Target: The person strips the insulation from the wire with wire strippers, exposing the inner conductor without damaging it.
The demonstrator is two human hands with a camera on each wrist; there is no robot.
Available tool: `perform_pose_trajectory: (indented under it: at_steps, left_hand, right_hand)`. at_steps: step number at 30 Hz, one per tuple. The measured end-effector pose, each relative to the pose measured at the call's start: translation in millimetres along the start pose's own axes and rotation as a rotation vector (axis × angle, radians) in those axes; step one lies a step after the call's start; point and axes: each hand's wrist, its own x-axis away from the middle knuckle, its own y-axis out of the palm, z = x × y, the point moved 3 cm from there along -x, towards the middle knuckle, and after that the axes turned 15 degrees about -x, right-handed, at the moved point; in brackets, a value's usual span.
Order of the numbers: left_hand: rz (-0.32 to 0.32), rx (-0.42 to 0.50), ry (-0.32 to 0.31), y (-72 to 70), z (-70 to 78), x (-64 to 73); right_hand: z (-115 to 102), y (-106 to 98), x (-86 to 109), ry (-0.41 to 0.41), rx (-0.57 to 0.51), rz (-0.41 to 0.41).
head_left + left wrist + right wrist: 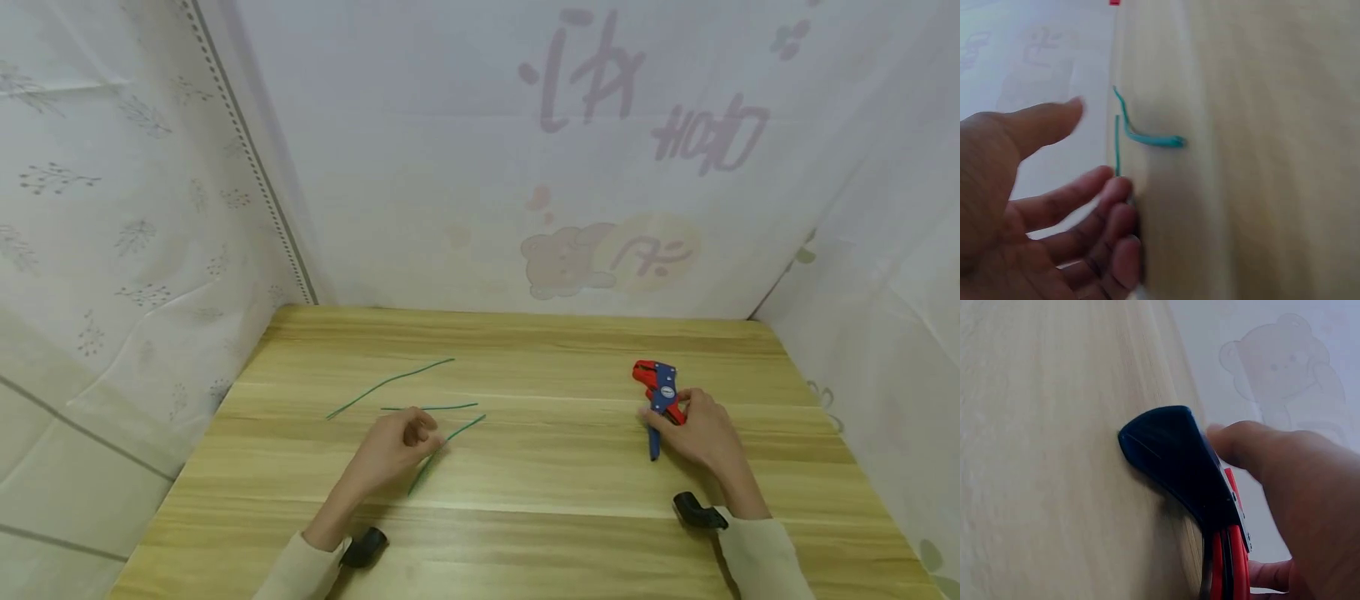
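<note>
Three thin green wires lie on the wooden table: a longer bent wire at the back, a straighter wire partly behind my left hand, and a nearer wire slanting beside my fingertips. My left hand hovers over them, thumb apart from the loosely bent fingers, with nothing held between them. In the left wrist view a green wire runs past the gap between thumb and fingers. My right hand grips a red and blue wire stripper, thumb at its blue handle and fingers by the red one.
The wooden table meets a pale printed curtain at its back edge. More printed cloth hangs at the left and right sides. A black wrist camera sits on the left cuff, another black camera on the right.
</note>
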Motion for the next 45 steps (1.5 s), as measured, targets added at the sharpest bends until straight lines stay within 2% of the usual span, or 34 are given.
perform_pose_trajectory:
  at_steps: [6, 10, 21, 28, 35, 41, 45]
  left_hand:
    - [-0.08, -0.113, -0.074, 1.9, 6.8, 1.0]
    - [-0.07, -0.159, -0.08, 1.4, 5.6, 4.4]
    - [-0.091, -0.138, -0.098, 2.1, -2.7, 7.6]
    - [-0.101, -0.124, -0.048, -5.3, -2.5, 4.8]
    - [-0.144, -0.069, -0.011, -7.6, 1.6, 3.2]
    - [-0.12, -0.061, 0.025, -6.8, 4.7, -8.8]
    - [-0.12, -0.027, 0.095, -10.1, 2.9, -14.6]
  right_hand:
    - [-7, 6, 0.6, 0.003, 0.023, -0.012]
    - [-10, 11, 2.7, 0.037, 0.008, -0.038]
    - [-13, 16, 6.7, 0.093, -0.008, -0.047]
    - [-13, 14, 3.9, 0.162, -0.051, -0.049]
    - [-5, 7, -1.1, 0.158, -0.059, -0.08]
    - [1, -5, -1.6, 0.181, -0.181, -0.075]
    - [-1, -10, -4.5, 0.172, -0.246, -0.091]
